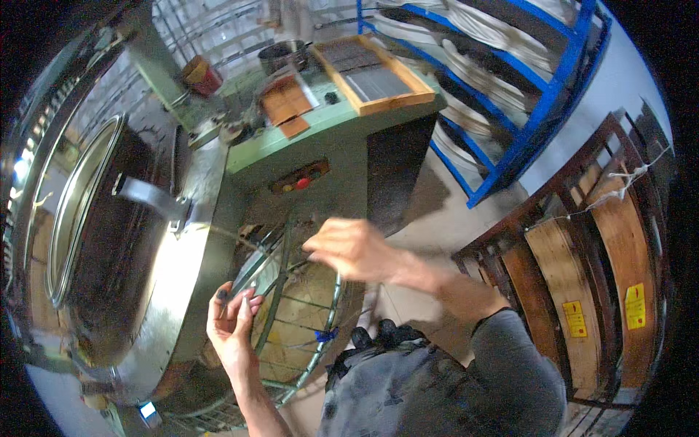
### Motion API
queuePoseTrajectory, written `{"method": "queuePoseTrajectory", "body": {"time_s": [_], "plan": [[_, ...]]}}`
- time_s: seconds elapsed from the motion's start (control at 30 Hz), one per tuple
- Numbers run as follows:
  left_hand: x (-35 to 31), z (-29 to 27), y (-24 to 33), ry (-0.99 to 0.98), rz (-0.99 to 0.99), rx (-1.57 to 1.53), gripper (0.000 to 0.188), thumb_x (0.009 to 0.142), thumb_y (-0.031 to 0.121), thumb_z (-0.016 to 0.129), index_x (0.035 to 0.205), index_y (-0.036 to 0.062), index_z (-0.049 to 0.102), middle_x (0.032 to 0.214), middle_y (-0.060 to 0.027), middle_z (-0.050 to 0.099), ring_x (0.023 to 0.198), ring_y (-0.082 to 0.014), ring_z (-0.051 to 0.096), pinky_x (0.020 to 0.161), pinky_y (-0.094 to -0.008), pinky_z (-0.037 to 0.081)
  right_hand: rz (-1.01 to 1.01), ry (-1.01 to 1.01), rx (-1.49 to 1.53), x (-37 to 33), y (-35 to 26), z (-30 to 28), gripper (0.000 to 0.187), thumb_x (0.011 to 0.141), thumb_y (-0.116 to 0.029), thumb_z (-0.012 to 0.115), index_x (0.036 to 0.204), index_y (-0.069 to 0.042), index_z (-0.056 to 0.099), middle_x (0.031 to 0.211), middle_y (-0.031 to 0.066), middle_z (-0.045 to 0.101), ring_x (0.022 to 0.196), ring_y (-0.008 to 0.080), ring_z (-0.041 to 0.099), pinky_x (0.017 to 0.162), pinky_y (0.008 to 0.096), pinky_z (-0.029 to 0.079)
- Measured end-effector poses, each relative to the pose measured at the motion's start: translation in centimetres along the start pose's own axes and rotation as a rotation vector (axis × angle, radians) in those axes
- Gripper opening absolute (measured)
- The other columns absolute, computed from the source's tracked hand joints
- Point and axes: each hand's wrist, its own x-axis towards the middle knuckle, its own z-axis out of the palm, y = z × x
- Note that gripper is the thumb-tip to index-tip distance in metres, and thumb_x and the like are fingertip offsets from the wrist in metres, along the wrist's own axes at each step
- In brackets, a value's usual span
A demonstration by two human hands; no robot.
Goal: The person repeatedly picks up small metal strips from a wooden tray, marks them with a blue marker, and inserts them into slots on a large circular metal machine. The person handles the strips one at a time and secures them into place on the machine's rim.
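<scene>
My left hand (234, 320) is raised beside the green machine, its thumb and fingers drawn together in a pinch. A dark patch shows on one fingertip. What the fingers hold is too small to make out. A pale thin strip (263, 271) runs up and right from near these fingers, and I cannot tell whether it is held. My right hand (353, 249) is higher and to the right, apart from the left, with its fingers curled together and slightly blurred. Anything in its grip is hidden. Below both hands lies a green metal wire frame (336, 291) with a blue tie (326, 335).
The green machine (342, 156) carries a red button (303, 183), a wood-framed tray (422, 98), a brown box (282, 103) and a dark pot (284, 54). A metal-rimmed drum (62, 247) stands left. Blue shelving (535, 120) holds white bundles; wooden boards (557, 269) lean at right.
</scene>
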Motion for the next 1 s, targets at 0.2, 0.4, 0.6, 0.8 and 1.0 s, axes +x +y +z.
{"method": "queuePoseTrajectory", "body": {"time_s": [0.2, 0.4, 0.6, 0.8, 1.0], "plan": [[4.5, 8.9, -1.8, -0.225, 0.096, 0.330, 0.045, 0.093, 0.003, 0.069, 0.136, 0.0010, 0.055, 0.122, -0.0153, 0.069, 0.114, -0.0228, 0.066, 0.099, -0.0342, 0.052, 0.340, -0.072, -0.201, 2.0, 8.0, -13.7, 0.017, 0.087, -0.017, 0.071, 0.096, -0.002, 0.075, 0.086, 0.0152, 0.073, 0.079, 0.0227, 0.071, 0.070, 0.0346, 0.055], [11.9, 20.5, 1.1, -0.350, 0.647, 0.721, 0.050, 0.094, 0.010, 0.066, 0.140, -0.0001, 0.052, 0.130, -0.0236, 0.064, 0.119, -0.0367, 0.063, 0.102, -0.0401, 0.050, 0.903, -0.206, -0.253, 11.9, 23.8, -25.5, 0.023, 0.092, -0.024, 0.070, 0.098, -0.003, 0.075, 0.078, 0.0082, 0.074, 0.063, 0.0165, 0.068, 0.059, 0.0330, 0.055], [26.5, 35.8, -0.3, -0.317, 0.997, 1.116, 0.052, 0.100, 0.025, 0.057, 0.138, -0.0081, 0.044, 0.141, -0.0297, 0.049, 0.132, -0.0435, 0.046, 0.111, -0.0480, 0.037, 0.951, -0.631, -0.510, 19.1, 36.6, -25.5, 0.019, 0.079, -0.011, 0.060, 0.078, 0.004, 0.072, 0.072, 0.0160, 0.070, 0.061, 0.0254, 0.070, 0.050, 0.0398, 0.055], [34.3, 40.9, -3.6, -0.279, 0.979, 1.393, 0.058, 0.101, 0.038, 0.051, 0.136, -0.0084, 0.046, 0.139, -0.0261, 0.052, 0.129, -0.0410, 0.048, 0.108, -0.0524, 0.038, 0.788, -0.952, -0.546, 20.8, 38.6, -24.2, 0.030, 0.084, -0.008, 0.048, 0.082, 0.009, 0.072, 0.079, 0.0228, 0.073, 0.067, 0.0307, 0.074, 0.057, 0.0439, 0.060], [34.4, 41.4, -4.3, -0.301, 0.916, 1.440, 0.064, 0.101, 0.042, 0.049, 0.138, -0.0099, 0.046, 0.131, -0.0252, 0.059, 0.124, -0.0388, 0.055, 0.111, -0.0568, 0.033, 0.875, -0.918, -0.347, 20.4, 40.2, -23.5, 0.031, 0.088, -0.008, 0.045, 0.077, 0.012, 0.067, 0.068, 0.0202, 0.071, 0.052, 0.0242, 0.070, 0.046, 0.0370, 0.058]]}}
